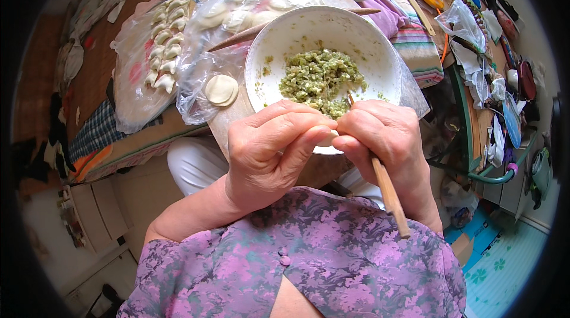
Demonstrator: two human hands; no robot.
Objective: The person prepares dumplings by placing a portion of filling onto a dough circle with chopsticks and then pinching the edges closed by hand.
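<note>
Left hand (270, 152), right hand (386, 134) together, fingertips clamped on dough (326, 138) above bowl's near rim; right also grips stick (389, 196). Fingers hide most dough; can't tell if sealed. Looks partway: bowl (383, 60) holds plenty of filling (320, 75), wrappers (221, 90) wait by board's (222, 123) left edge. Farther left, dumplings (172, 51) folded, rowed. Discs (237, 19) under plastic (193, 75) blurred, uncountable.

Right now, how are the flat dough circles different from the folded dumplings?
The dough circles are flat and round, while the dumplings are folded and plump. The dough circles overlap in a little stack beside the white bowl; the dumplings line up in rows farther left. There are many more dumplings than dough circles in that stack. Both look pale.
</note>
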